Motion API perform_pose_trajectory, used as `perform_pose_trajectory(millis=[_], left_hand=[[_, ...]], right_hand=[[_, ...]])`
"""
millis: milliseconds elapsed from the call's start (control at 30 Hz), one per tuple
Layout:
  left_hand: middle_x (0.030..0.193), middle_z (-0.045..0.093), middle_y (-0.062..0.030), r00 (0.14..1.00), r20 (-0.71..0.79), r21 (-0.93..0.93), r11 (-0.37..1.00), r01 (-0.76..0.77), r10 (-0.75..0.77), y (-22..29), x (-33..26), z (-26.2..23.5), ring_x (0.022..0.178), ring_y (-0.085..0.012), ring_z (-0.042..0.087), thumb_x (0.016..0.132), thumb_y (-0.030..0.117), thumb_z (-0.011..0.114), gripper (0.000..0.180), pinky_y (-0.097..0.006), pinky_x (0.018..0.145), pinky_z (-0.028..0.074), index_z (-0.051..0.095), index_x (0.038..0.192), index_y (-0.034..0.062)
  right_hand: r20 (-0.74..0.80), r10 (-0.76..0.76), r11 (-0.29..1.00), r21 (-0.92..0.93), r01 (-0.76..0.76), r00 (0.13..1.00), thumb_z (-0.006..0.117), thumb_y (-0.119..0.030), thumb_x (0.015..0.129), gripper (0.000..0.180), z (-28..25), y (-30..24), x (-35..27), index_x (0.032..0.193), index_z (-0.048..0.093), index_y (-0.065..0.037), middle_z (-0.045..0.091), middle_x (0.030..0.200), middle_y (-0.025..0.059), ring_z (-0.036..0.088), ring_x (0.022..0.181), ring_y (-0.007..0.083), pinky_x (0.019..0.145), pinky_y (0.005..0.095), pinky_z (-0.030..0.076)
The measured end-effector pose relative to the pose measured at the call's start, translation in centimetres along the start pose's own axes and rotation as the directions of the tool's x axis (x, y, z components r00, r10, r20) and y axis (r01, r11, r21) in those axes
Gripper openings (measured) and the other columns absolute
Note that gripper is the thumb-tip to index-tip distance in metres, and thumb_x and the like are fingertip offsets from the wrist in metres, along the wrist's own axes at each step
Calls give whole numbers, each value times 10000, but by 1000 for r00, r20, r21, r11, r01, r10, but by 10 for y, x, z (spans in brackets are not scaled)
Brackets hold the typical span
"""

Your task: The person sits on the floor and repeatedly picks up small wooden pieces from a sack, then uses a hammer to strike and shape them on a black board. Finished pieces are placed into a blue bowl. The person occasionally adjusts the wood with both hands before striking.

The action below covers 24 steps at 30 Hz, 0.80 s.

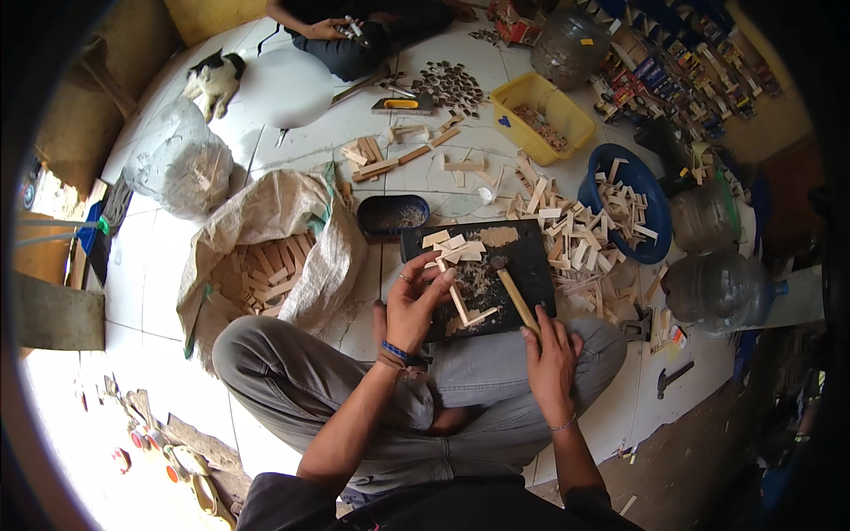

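Note:
My left hand [413, 310] pinches an L-shaped piece made of thin wooden strips [457, 298], its lower corner near the board's front edge. In my right hand [552, 361] is the wooden handle of a hammer [516, 299]; its dark head rests over the middle of the board. Beneath both is a black board [532, 257], lying in front of my crossed legs and strewn with wood dust. A small heap of flat wooden pieces [458, 249] lies on its far left part, next to my left fingertips.
Left stands a woven sack [252, 202] of wood pieces, with a blue oval dish [363, 215] beside it. Loose sticks [580, 234] pile up at right by a blue basin [591, 188]. Beyond are a yellow tub [529, 149], another person's hand [324, 29] and a cat [214, 84]. A second hammer [675, 380] lies right.

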<state>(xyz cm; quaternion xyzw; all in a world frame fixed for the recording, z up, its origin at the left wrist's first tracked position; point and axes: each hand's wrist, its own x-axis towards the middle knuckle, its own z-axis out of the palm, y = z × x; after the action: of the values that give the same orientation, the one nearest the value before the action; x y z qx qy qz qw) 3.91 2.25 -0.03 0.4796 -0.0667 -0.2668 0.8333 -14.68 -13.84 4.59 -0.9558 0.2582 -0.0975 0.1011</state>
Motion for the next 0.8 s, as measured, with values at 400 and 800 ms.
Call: perform_pose_trajectory(millis=[400,800], left_hand=[[1245,702,-134,972,113,100,975,197,-208,-10,-9,1,1049,-221,729,1039,163,662,513,-312,877,596,449,1491,46],[1243,713,-94,938,276,440,895,72,-211,32,-23,8,1167,-138,651,1036,195,674,417,-269,968,517,573,1396,10]], right_hand=[[-45,-347,867,365,339,937,708,-147,939,143,-10,-17,42,1076,716,-107,692,970,53,662,892,266,813,397,473],[-257,17,999,-33,-27,966,694,-193,970,462,-20,79,135,1381,570,-23,594,1321,212,611,1147,421,956,495,494]])
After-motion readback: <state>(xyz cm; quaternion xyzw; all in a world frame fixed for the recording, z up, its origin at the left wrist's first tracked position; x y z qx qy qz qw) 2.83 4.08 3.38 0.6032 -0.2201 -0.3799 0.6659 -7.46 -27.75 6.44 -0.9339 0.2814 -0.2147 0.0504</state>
